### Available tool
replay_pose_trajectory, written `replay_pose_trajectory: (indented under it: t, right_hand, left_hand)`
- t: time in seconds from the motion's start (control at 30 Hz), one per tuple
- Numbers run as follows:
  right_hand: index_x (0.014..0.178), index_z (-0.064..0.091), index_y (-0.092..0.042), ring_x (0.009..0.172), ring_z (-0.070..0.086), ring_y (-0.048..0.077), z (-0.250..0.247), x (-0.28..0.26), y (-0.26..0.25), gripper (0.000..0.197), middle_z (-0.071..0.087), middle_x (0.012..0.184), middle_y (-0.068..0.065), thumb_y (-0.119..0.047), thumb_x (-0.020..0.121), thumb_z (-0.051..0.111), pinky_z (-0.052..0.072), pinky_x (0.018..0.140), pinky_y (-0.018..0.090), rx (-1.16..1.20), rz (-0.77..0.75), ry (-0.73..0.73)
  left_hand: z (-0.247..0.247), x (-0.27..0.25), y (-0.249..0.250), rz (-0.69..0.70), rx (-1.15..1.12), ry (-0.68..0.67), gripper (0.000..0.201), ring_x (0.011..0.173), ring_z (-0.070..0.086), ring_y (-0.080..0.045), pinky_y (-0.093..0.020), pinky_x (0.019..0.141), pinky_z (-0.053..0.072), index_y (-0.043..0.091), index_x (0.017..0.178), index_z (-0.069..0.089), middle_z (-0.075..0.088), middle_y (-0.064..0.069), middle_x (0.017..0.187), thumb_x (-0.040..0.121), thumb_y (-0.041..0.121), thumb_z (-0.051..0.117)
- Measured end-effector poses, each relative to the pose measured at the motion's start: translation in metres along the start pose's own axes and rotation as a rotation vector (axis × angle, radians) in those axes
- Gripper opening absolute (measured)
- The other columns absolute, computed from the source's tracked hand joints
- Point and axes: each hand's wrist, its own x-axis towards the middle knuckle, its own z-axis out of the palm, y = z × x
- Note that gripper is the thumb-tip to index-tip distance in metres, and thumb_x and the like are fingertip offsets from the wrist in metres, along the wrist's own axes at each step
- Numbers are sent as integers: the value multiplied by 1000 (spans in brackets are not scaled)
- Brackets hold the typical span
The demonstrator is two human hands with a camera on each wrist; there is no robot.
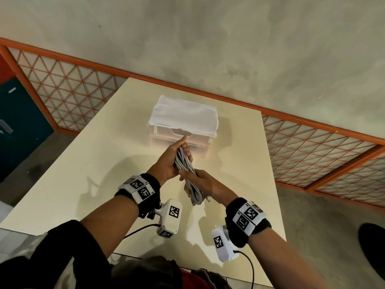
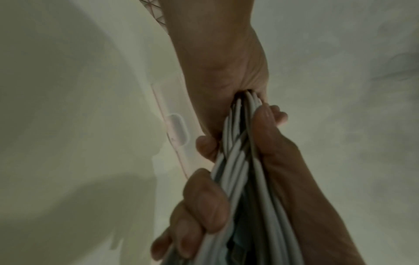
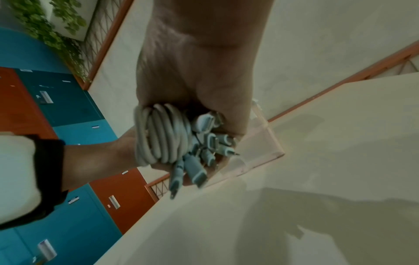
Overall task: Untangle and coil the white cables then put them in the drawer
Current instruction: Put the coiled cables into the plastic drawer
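Observation:
A coiled bundle of white cables [image 1: 187, 174] hangs above the cream table [image 1: 83, 163], held by both hands. My left hand [image 1: 170, 161] grips its upper end, and the outstretched index finger reaches the handle notch [image 1: 181, 133] of the translucent drawer box [image 1: 200, 142]. My right hand [image 1: 205, 182] grips the lower half. The left wrist view shows the cables [image 2: 238, 170] running from my left hand [image 2: 222, 80] into the right hand's fingers [image 2: 204, 202]. The right wrist view shows loops and several plug ends [image 3: 204, 143] under my right hand [image 3: 192, 71]. The drawers look closed.
A folded white cloth [image 1: 183, 113] lies on top of the drawer box. An orange-framed lattice railing [image 1: 68, 88] runs behind the table. Teal and orange lockers [image 3: 75, 107] stand to the left. A dark round object [image 1: 373, 247] lies on the floor at right.

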Motion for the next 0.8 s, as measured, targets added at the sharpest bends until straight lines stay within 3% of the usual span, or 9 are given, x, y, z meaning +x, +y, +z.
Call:
replay_pose_trajectory:
  t: [0.1,0.17,0.27,0.33,0.43,0.53,0.6,0.67,0.8]
  right_hand:
    - [91,54,-12,58,57,15,-4,8,10,37,62,70,4,-48,95,48,49,61,23,-1,29,-16]
    - [89,53,-11,58,57,16,-10,13,14,39,62,71,5,-49,95,47,49,61,23,8,53,-17]
    - [85,54,-11,55,58,14,-22,25,19,40,62,71,5,-49,95,47,49,59,22,36,102,2]
    - [84,53,-11,55,57,14,-29,30,24,39,61,72,5,-48,95,47,48,57,20,60,140,18]
    - [85,54,-12,55,57,14,-38,33,35,41,61,70,2,-51,94,47,47,61,23,102,194,26]
    - [85,56,-10,57,57,15,-43,30,43,45,61,70,2,-52,95,45,47,65,23,98,209,32]
    - [86,56,-9,58,57,15,-44,28,47,43,61,71,4,-50,95,45,48,63,21,120,219,48]
    - [87,57,-8,58,58,14,-43,27,49,42,62,73,5,-48,96,45,49,59,17,130,234,68]
    - [88,58,-7,61,59,15,-41,22,54,42,62,74,7,-46,97,46,48,56,12,104,236,56]
  left_hand:
    - [-6,10,-5,-4,57,34,38,62,64,-10,-26,71,47,17,61,54,61,4,58,90,40,57]
    - [-13,21,-6,-11,137,63,41,92,64,-13,-32,86,47,15,84,62,68,1,90,89,54,49]
    - [-24,39,-5,-61,197,153,71,118,54,-19,-36,99,44,13,127,54,56,-2,126,86,68,35]
    - [-25,45,-6,-53,163,233,70,129,45,-20,-32,97,43,8,138,41,48,-2,137,91,60,33]
    - [-25,56,-6,-13,132,309,51,120,47,-23,-32,95,43,3,123,48,54,-5,113,98,45,32]
    - [-33,71,-11,-11,70,331,57,110,57,-31,-41,103,43,-8,110,53,58,-9,96,96,44,35]
    - [-34,77,-14,37,135,329,44,88,60,-21,-31,90,48,1,84,57,57,-7,83,98,39,40]
    - [-34,84,-14,63,115,336,34,81,58,-17,-28,84,49,7,78,54,56,-7,81,97,34,43]
    - [-38,87,-16,72,96,325,31,85,57,-19,-26,84,50,7,81,51,55,-9,85,95,33,47]
